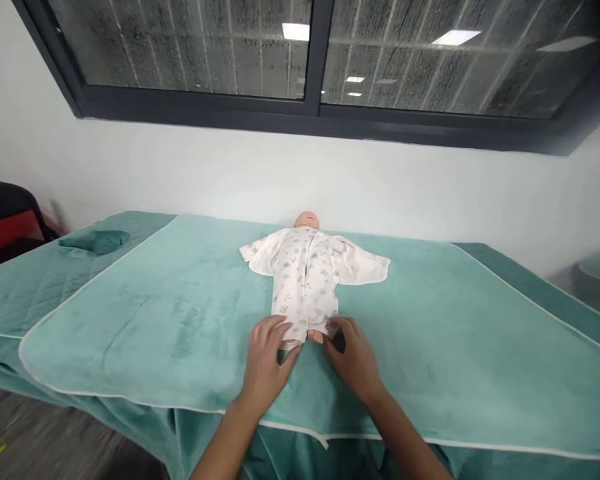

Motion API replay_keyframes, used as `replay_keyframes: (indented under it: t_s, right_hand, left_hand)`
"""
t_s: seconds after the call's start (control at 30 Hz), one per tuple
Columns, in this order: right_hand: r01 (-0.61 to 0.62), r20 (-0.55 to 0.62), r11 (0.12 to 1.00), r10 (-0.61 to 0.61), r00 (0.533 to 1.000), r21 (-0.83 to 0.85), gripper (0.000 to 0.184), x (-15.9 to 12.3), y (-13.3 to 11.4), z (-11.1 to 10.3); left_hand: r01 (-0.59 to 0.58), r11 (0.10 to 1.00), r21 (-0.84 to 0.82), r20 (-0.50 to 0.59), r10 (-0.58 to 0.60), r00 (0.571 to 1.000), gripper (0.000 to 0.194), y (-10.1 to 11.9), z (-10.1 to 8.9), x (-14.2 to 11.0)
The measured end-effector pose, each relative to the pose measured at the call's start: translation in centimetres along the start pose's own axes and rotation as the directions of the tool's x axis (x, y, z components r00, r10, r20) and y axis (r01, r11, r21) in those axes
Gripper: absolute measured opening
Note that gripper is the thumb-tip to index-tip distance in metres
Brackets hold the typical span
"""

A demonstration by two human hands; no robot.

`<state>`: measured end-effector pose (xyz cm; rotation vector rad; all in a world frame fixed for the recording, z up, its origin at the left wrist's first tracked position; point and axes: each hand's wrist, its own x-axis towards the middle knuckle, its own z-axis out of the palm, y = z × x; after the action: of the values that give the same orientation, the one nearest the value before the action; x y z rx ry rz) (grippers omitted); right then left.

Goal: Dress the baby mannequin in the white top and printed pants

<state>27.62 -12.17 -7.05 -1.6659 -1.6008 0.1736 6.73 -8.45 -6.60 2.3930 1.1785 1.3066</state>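
Note:
A baby doll (pixel 307 219) lies on its back, head toward the wall, dressed in a white printed baby gown (pixel 295 280) with wide sleeves spread to both sides. The gown's front edges meet along the middle. At the lower left corner of the hem, my left hand (pixel 266 360) has its thumb and fingers closed on the cloth. My right hand (pixel 355 360) pinches the lower right corner of the hem. Between the two hands a bit of the doll's foot (pixel 315 336) shows under the hem; most of the legs are covered.
A light green plush blanket (pixel 455 347) with white piping spreads under the doll, over a darker green bed cover (pixel 35 283). The white wall (pixel 205 170) and a dark-framed window (pixel 315 113) stand behind. A black and red chair (pixel 7 223) is at the left.

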Motion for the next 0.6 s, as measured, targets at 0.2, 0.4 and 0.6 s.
replay_keyframes:
  t_s: [0.2, 0.4, 0.6]
  right_hand:
    - [0.060, 0.028, 0.998, -0.059, 0.998, -0.035, 0.011, 0.6, -0.6, 0.3]
    - [-0.019, 0.023, 0.955, 0.013, 1.000, 0.295, 0.018, 0.0, -0.1, -0.6]
    - [-0.106, 0.061, 0.788, 0.087, 0.994, 0.607, 0.018, -0.4, 0.6, -2.1]
  left_hand:
    - [-0.160, 0.969, 0.190, 0.266, 0.106, 0.958, 0.038, 2.4, 0.6, 3.1]
    - [-0.189, 0.967, 0.172, 0.319, 0.127, 0.939, 0.020, 3.7, 1.0, 5.4]
    - [-0.196, 0.959, 0.202, 0.300, 0.130, 0.945, 0.017, 5.5, 2.0, 6.1]
